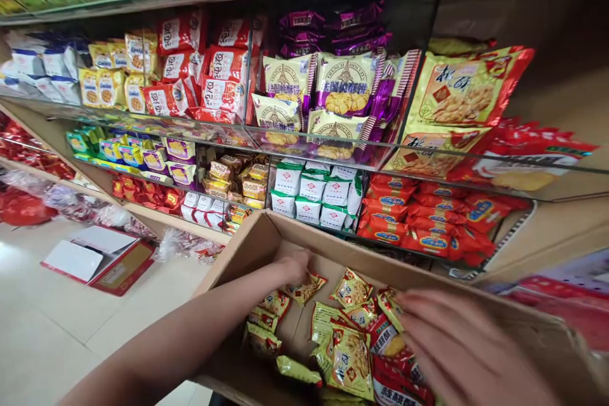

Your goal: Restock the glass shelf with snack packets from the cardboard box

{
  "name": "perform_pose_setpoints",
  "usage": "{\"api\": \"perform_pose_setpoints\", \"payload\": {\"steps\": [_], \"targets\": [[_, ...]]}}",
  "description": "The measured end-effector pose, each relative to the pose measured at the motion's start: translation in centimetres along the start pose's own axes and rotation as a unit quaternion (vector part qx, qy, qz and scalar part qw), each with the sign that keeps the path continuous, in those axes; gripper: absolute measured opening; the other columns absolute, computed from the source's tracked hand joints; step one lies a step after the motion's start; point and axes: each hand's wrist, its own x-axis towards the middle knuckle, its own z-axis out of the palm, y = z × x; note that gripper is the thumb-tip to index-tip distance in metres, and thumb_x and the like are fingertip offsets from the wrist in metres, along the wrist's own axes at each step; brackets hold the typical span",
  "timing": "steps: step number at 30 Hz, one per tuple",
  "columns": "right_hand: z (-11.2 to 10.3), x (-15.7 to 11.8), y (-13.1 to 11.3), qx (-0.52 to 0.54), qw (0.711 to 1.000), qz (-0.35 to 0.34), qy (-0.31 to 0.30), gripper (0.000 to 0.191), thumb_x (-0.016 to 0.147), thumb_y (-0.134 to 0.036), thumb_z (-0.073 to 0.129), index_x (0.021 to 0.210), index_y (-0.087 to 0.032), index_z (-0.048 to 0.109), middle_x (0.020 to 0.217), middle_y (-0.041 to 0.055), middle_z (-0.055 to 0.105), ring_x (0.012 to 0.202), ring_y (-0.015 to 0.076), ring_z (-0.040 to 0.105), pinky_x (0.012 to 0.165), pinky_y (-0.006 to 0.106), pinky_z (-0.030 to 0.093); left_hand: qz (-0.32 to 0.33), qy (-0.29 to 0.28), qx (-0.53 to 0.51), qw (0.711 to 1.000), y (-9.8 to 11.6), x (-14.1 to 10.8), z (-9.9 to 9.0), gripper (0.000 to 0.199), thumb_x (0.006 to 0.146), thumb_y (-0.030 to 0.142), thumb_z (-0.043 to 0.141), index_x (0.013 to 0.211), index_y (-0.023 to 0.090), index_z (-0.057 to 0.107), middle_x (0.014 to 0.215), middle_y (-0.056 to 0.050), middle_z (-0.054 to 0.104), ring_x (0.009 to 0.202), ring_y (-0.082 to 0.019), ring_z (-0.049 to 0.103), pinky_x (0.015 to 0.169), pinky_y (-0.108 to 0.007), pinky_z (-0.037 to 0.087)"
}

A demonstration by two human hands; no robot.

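Note:
A brown cardboard box point(318, 228) stands in front of me with small packaged biscuits inside. My left hand point(291, 268) reaches into its far left part, fingers curled down on a yellow biscuit packet point(304, 288); the fingertips are hidden. On the right, my right hand point(469, 342) extends over the box, slightly blurred, its fingers stretched out. Its fingertips are beside or on another yellow packet point(391, 307), and I cannot tell whether they touch it. Between the hands lie more yellow packets, one large in view point(351, 361), and red-and-white packets point(397, 387).
Glass shelves behind the box hold packaged snacks: cream-and-purple biscuits point(345, 82), large yellow packets point(457, 89), green-and-white packets point(311, 187) and orange-red packets point(404, 209). A glass shelf edge point(304, 139) runs above the box. An open red-and-white carton point(102, 257) sits on the tiled floor at left.

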Motion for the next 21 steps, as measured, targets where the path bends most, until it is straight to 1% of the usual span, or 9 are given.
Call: {"api": "perform_pose_setpoints", "payload": {"steps": [2, 3, 5, 6, 9, 11, 14, 17, 21], "targets": [[1.9, -0.1, 1.3, -0.093, 0.993, -0.026, -0.068, 0.020, 0.073, -0.035, 0.065, 0.092, -0.035, 0.069, 0.100, 0.0024, 0.067, 0.099, 0.0264, 0.059, 0.092, 0.043, 0.046, 0.059, -0.010, -0.048, 0.997, 1.3, -1.0, -0.6, 0.028, 0.075, 0.022, 0.067, 0.099, 0.015, 0.056, 0.097, -0.003, 0.059, 0.088, -0.019, 0.057, 0.079, -0.039, 0.046], [2.7, 0.1, 1.9, -0.129, 0.988, -0.030, -0.081, 0.025, 0.077, -0.035, 0.060, 0.101, -0.032, 0.066, 0.106, 0.0034, 0.065, 0.102, 0.0262, 0.057, 0.091, 0.043, 0.046, 0.094, -0.019, -0.078, 0.992, 2.2, -1.6, -0.9, 0.032, 0.070, 0.020, 0.071, 0.097, 0.016, 0.055, 0.089, -0.001, 0.058, 0.081, -0.017, 0.056, 0.075, -0.034, 0.046], [3.9, 0.9, 2.6, -0.149, 0.987, -0.016, -0.060, 0.033, 0.081, -0.037, 0.054, 0.111, -0.025, 0.061, 0.114, 0.0071, 0.061, 0.106, 0.0258, 0.055, 0.090, 0.042, 0.045, 0.163, -0.049, -0.147, 0.974, 4.1, -2.9, -1.3, 0.039, 0.061, 0.015, 0.074, 0.093, 0.017, 0.052, 0.076, 0.004, 0.055, 0.068, -0.012, 0.053, 0.064, -0.026, 0.044], [4.1, 1.3, 2.6, -0.146, 0.988, -0.005, -0.053, 0.033, 0.083, -0.039, 0.051, 0.109, -0.022, 0.062, 0.111, 0.0083, 0.062, 0.102, 0.0254, 0.056, 0.087, 0.040, 0.045, 0.192, -0.066, -0.182, 0.962, 5.1, -3.6, -1.4, 0.042, 0.059, 0.013, 0.074, 0.093, 0.018, 0.050, 0.070, 0.006, 0.053, 0.063, -0.010, 0.050, 0.059, -0.023, 0.042], [3.5, 2.1, 2.0, -0.121, 0.990, 0.030, -0.060, 0.035, 0.087, -0.044, 0.040, 0.080, -0.019, 0.064, 0.077, 0.0039, 0.064, 0.074, 0.0197, 0.058, 0.067, 0.030, 0.045, 0.248, -0.086, -0.277, 0.924, 7.4, -5.4, -1.5, 0.047, 0.065, 0.020, 0.069, 0.102, 0.020, 0.041, 0.063, 0.010, 0.046, 0.055, -0.008, 0.046, 0.051, -0.020, 0.037], [2.8, 2.1, 1.5, -0.088, 0.994, 0.061, -0.024, 0.041, 0.088, -0.047, 0.036, 0.070, -0.018, 0.060, 0.064, 0.0006, 0.057, 0.063, 0.0162, 0.052, 0.059, 0.026, 0.041, 0.267, -0.064, -0.363, 0.890, 8.0, -6.4, -1.3, 0.049, 0.072, 0.030, 0.065, 0.111, 0.020, 0.036, 0.069, 0.007, 0.048, 0.060, -0.009, 0.048, 0.056, -0.021, 0.038], [2.1, 2.2, 1.3, -0.029, 0.993, 0.097, 0.053, 0.040, 0.085, -0.051, 0.040, 0.078, -0.017, 0.061, 0.070, 0.0004, 0.058, 0.068, 0.0163, 0.051, 0.062, 0.025, 0.040, 0.274, -0.072, -0.461, 0.841, 8.0, -7.3, -1.0, 0.047, 0.070, 0.044, 0.065, 0.104, 0.016, 0.047, 0.082, 0.000, 0.053, 0.072, -0.011, 0.051, 0.068, -0.026, 0.041], [2.0, 2.7, 1.5, 0.028, 0.991, 0.107, 0.068, 0.039, 0.082, -0.051, 0.048, 0.091, -0.017, 0.064, 0.078, 0.0014, 0.063, 0.074, 0.0170, 0.053, 0.066, 0.024, 0.041, 0.251, -0.135, -0.467, 0.837, 7.9, -7.7, -0.9, 0.043, 0.067, 0.049, 0.067, 0.089, 0.013, 0.057, 0.078, 0.000, 0.056, 0.066, -0.011, 0.048, 0.062, -0.025, 0.041], [2.0, 3.4, 1.4, 0.129, 0.980, 0.117, 0.096, 0.030, 0.074, -0.046, 0.062, 0.087, -0.020, 0.069, 0.081, 0.0013, 0.066, 0.076, 0.0161, 0.053, 0.069, 0.024, 0.041, 0.267, -0.151, -0.486, 0.818, 8.2, -8.0, -1.1, 0.038, 0.067, 0.042, 0.070, 0.089, 0.012, 0.061, 0.078, 0.000, 0.059, 0.067, -0.011, 0.048, 0.068, -0.026, 0.040]]}}
